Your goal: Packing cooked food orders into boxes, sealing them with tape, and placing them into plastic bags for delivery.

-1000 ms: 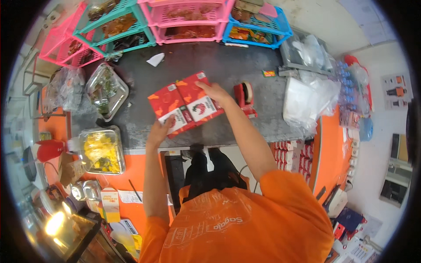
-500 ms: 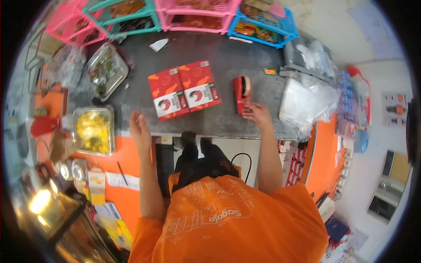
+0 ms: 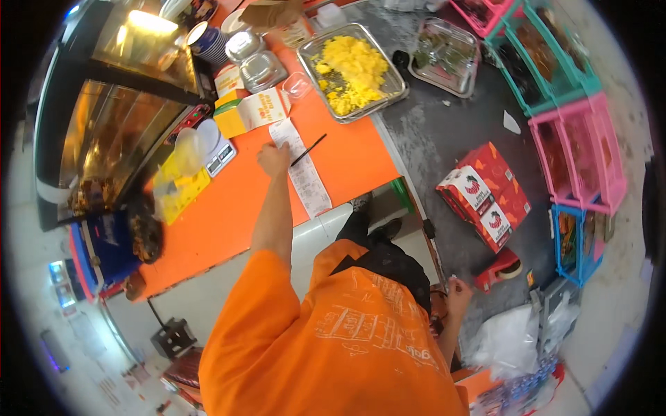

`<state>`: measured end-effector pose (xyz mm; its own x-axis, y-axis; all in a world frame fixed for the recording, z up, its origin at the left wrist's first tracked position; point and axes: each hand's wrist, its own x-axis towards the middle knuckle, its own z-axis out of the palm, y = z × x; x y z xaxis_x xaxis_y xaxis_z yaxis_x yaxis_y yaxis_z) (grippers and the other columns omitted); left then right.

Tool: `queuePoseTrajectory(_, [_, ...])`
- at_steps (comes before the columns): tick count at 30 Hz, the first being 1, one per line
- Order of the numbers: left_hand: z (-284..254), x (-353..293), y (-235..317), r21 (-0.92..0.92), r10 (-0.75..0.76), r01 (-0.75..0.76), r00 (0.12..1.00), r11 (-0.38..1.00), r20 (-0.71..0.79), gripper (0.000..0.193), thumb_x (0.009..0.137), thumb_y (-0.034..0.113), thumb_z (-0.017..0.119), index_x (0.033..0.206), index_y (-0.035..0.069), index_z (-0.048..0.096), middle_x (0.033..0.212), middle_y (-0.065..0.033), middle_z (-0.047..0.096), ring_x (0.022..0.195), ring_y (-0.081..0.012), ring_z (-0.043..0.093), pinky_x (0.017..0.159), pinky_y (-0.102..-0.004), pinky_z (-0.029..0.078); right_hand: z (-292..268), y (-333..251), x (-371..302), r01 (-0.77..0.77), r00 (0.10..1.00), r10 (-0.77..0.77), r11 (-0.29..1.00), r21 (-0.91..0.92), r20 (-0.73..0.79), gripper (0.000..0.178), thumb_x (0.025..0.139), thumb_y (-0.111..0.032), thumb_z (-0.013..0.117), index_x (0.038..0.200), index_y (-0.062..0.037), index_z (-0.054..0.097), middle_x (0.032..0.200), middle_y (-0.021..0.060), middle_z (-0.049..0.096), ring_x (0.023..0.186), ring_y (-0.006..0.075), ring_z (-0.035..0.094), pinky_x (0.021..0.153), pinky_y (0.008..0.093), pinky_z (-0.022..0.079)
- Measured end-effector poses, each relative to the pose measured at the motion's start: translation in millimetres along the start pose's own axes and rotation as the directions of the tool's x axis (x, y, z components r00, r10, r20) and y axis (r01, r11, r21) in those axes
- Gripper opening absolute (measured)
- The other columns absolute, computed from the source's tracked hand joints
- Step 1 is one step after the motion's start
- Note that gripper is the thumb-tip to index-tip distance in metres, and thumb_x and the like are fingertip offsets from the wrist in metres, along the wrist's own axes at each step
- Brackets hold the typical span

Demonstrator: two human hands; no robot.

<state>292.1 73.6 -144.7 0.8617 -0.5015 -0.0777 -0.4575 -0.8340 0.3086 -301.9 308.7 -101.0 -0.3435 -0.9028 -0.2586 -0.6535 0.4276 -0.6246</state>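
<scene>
My left hand (image 3: 275, 159) is over the orange counter, its curled fingers closed at the left edge of a long white paper receipt (image 3: 309, 182). A thin black pen (image 3: 308, 150) lies across that receipt. My right hand (image 3: 458, 297) is at the dark table's near edge, fingers pinched together with a small whitish bit at their tips, which looks like a piece of tape. Just beyond it lies a red tape dispenser (image 3: 494, 272) with a tan roll, apart from the hand. Two red-and-white printed boxes (image 3: 485, 197) stand side by side on the dark table.
A clear tray of yellow food (image 3: 352, 69) and a tray of green leaves (image 3: 444, 59) sit at the back. Pink (image 3: 576, 163), teal and blue baskets line the right. A kitchen scale (image 3: 220, 158) and lit glass cabinet (image 3: 111, 132) are left; plastic bags (image 3: 505, 340) lie lower right.
My body and view have turned left. The left hand has moved from beside the boxes to the receipt; the right hand has come away from the tape dispenser.
</scene>
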Motion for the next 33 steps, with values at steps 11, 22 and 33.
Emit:
queuePoseTrajectory(11, [2.5,75.6,1.2,-0.014,0.167,-0.166,0.98,0.986,0.106,0.04,0.082,0.036,0.073,0.102,0.002,0.068,0.105,-0.0198,0.066,0.098,-0.0357,0.064,0.082,-0.0418,0.052,-2.3,-199.7,45.3,0.279,0.951,-0.295,0.948,0.151,0.094,0.01,0.086,-0.006,0.066,0.093,0.0004,0.067,0.097,0.0108,0.062,0.086,0.0222,0.063,0.078,0.0309,0.05])
queuePoseTrajectory(22, [-175.5,7.7,60.6,-0.865,0.626,-0.168,0.755,0.473,0.195,0.022,0.088,0.002,0.065,0.109,-0.003,0.065,0.096,-0.0051,0.07,0.083,-0.0105,0.063,0.073,-0.0268,0.051,-16.9,-292.2,60.0,0.198,0.856,-0.463,0.707,0.679,0.233,0.017,0.083,-0.006,0.071,0.099,-0.0004,0.075,0.145,0.0187,0.045,0.135,0.0277,0.043,0.111,0.0441,0.032])
queuePoseTrajectory(33, [-163.2,-243.4,195.8,-0.769,0.748,-0.048,-0.201,0.637,0.633,0.02,0.085,0.008,0.071,0.101,-0.003,0.069,0.085,-0.0045,0.07,0.075,-0.0084,0.063,0.067,-0.0255,0.052,-51.1,-307.5,108.8,0.214,0.968,-0.252,0.778,0.591,-0.019,0.02,0.087,-0.012,0.071,0.1,0.0022,0.072,0.089,0.0098,0.074,0.083,0.012,0.066,0.076,0.0276,0.052])
